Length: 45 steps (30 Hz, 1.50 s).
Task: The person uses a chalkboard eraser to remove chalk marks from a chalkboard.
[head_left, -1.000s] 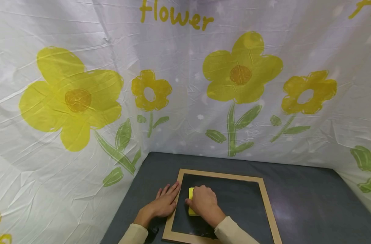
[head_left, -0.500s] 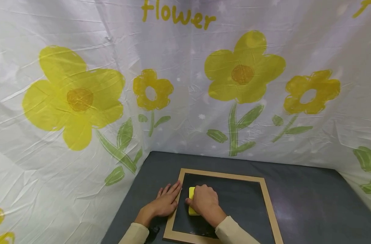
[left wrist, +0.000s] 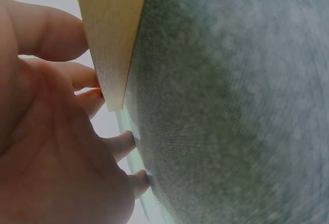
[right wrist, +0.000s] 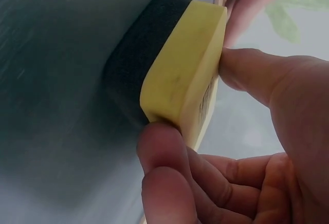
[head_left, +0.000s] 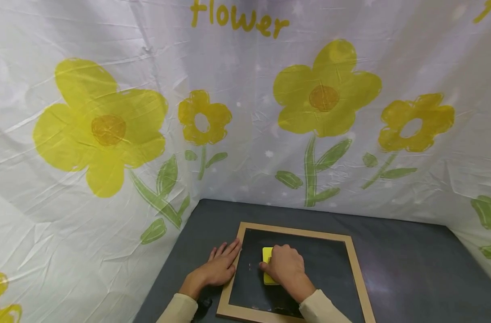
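Note:
A blackboard [head_left: 322, 269] in a light wooden frame [head_left: 355, 264] lies flat on the dark table. My right hand [head_left: 287, 267] grips a yellow board eraser [head_left: 267, 255] on the left half of the board. In the right wrist view the eraser's dark felt side [right wrist: 139, 54] faces the board surface, with thumb and fingertips on the yellow body [right wrist: 180, 64]. My left hand [head_left: 216, 269] rests with extended fingers along the frame's left side; in the left wrist view its thumb and fingers [left wrist: 56, 34] touch the frame's outer edge.
The dark table [head_left: 407, 260] extends beyond the frame on both sides. A white curtain [head_left: 245, 179] printed with yellow flowers closes off the back and sides. A small dark object [head_left: 205, 303] lies by the left wrist. Faint pale marks [head_left: 250, 266] show on the board.
My right hand has slid the eraser a short way right across the board in the last half second. My left hand stays against the frame. The head view has shifted slightly.

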Tool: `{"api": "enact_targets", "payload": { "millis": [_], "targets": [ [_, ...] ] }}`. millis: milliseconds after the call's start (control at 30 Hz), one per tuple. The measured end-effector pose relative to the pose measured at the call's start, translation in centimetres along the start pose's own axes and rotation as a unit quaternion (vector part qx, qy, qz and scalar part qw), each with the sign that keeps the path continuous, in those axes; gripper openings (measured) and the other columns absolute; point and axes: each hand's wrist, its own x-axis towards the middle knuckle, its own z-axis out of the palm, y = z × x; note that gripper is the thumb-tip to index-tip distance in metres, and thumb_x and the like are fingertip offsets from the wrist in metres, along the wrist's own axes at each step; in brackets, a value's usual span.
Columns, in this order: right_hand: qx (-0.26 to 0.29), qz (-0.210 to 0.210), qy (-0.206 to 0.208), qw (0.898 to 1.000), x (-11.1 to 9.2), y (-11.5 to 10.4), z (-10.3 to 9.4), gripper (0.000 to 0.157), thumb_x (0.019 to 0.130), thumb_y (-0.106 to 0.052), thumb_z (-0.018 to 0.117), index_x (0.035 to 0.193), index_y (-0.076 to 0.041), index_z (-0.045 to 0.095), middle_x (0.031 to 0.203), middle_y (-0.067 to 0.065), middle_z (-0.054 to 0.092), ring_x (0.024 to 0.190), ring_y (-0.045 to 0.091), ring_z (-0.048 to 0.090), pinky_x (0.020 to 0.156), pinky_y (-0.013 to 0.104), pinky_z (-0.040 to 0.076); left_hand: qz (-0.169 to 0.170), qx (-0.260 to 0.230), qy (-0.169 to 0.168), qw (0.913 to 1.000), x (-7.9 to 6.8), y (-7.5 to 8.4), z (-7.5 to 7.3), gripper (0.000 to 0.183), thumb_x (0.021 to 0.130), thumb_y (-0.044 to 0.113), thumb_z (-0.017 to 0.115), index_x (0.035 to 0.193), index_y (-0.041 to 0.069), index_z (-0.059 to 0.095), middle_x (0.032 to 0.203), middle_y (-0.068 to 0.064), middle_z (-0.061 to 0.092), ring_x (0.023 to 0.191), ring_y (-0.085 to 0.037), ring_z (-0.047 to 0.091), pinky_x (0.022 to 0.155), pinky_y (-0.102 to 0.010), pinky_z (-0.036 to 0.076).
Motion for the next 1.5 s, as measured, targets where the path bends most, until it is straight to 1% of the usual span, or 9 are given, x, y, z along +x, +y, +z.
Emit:
{"api": "enact_targets", "payload": {
  "millis": [233, 400, 500, 733, 900, 1100, 1267, 1333, 1500],
  "targets": [
    [0.007, 0.029, -0.008, 1.000, -0.4, 2.3, -0.7, 0.062, 0.084, -0.060, 0.089, 0.105, -0.004, 0.074, 0.082, 0.009, 0.062, 0.070, 0.026, 0.063, 0.061, 0.045, 0.058, 0.016, -0.021, 0.004, 0.9996, -0.1, -0.3, 0.2, 0.071, 0.108, 0.018, 0.046, 0.175, 0.008, 0.025, 0.185, -0.012, 0.018, 0.165, -0.057, 0.014, 0.126, -0.082, 0.006],
    [0.003, 0.045, -0.016, 0.999, -0.8, 3.8, -1.2, 0.064, 0.085, -0.060, 0.089, 0.108, -0.003, 0.074, 0.083, 0.010, 0.062, 0.070, 0.026, 0.063, 0.061, 0.045, 0.057, 0.015, -0.017, 0.003, 0.9997, -0.2, -0.3, 0.2, 0.070, 0.108, 0.015, 0.046, 0.175, 0.007, 0.026, 0.185, -0.012, 0.018, 0.167, -0.055, 0.014, 0.128, -0.080, 0.006],
    [0.004, 0.057, -0.020, 0.998, -1.2, 4.8, -1.6, 0.065, 0.085, -0.061, 0.088, 0.108, -0.002, 0.073, 0.082, 0.010, 0.063, 0.069, 0.025, 0.062, 0.060, 0.043, 0.056, 0.020, -0.021, 0.004, 0.9996, -0.1, -0.7, 0.4, 0.071, 0.109, 0.017, 0.045, 0.176, 0.010, 0.024, 0.185, -0.009, 0.016, 0.166, -0.055, 0.013, 0.127, -0.080, 0.006],
    [0.006, 0.082, -0.026, 0.996, -2.0, 7.9, -2.5, 0.068, 0.086, -0.062, 0.086, 0.108, 0.001, 0.072, 0.080, 0.010, 0.063, 0.067, 0.025, 0.062, 0.057, 0.041, 0.053, 0.016, -0.028, 0.000, 0.9995, 0.1, -1.0, 0.6, 0.070, 0.110, 0.018, 0.044, 0.177, 0.012, 0.023, 0.186, -0.007, 0.014, 0.167, -0.055, 0.011, 0.127, -0.080, 0.004],
    [0.011, 0.083, -0.024, 0.996, -2.7, 10.1, -3.1, 0.065, 0.088, -0.061, 0.084, 0.099, 0.000, 0.070, 0.074, 0.009, 0.060, 0.063, 0.024, 0.059, 0.054, 0.037, 0.048, 0.020, -0.025, 0.016, 0.9994, 0.4, -1.4, 0.9, 0.070, 0.109, 0.022, 0.042, 0.177, 0.014, 0.024, 0.186, -0.005, 0.016, 0.166, -0.055, 0.012, 0.126, -0.080, 0.006],
    [0.012, 0.082, -0.024, 0.996, -3.4, 12.5, -3.4, 0.062, 0.089, -0.062, 0.083, 0.088, -0.002, 0.066, 0.069, 0.008, 0.058, 0.060, 0.023, 0.058, 0.054, 0.036, 0.045, 0.004, -0.010, 0.005, 0.9999, 0.1, -0.4, 0.3, 0.070, 0.109, 0.016, 0.046, 0.175, 0.008, 0.026, 0.185, -0.009, 0.019, 0.168, -0.052, 0.014, 0.129, -0.078, 0.006],
    [0.017, 0.095, -0.029, 0.995, -3.8, 13.9, -3.8, 0.064, 0.090, -0.064, 0.081, 0.091, -0.002, 0.066, 0.071, 0.008, 0.056, 0.063, 0.024, 0.057, 0.056, 0.037, 0.045, 0.013, -0.024, 0.010, 0.9996, 0.0, -0.7, 0.4, 0.070, 0.110, 0.019, 0.045, 0.176, 0.011, 0.024, 0.185, -0.008, 0.016, 0.166, -0.056, 0.012, 0.127, -0.080, 0.005],
    [0.018, 0.098, -0.031, 0.995, -4.0, 14.4, -4.0, 0.064, 0.090, -0.064, 0.081, 0.091, -0.001, 0.066, 0.071, 0.008, 0.056, 0.063, 0.024, 0.057, 0.056, 0.037, 0.044, 0.021, -0.024, 0.016, 0.9994, 0.3, -1.3, 0.8, 0.071, 0.109, 0.022, 0.045, 0.177, 0.015, 0.023, 0.186, -0.006, 0.015, 0.166, -0.056, 0.012, 0.125, -0.081, 0.007],
    [0.020, 0.111, -0.038, 0.993, -4.5, 15.7, -4.4, 0.069, 0.090, -0.066, 0.081, 0.093, 0.001, 0.067, 0.073, 0.010, 0.057, 0.065, 0.027, 0.058, 0.059, 0.040, 0.046, 0.022, -0.016, 0.020, 0.9994, 0.5, -1.6, 1.1, 0.072, 0.108, 0.022, 0.046, 0.176, 0.014, 0.025, 0.185, -0.006, 0.017, 0.166, -0.055, 0.015, 0.125, -0.081, 0.009]
  ]
}}
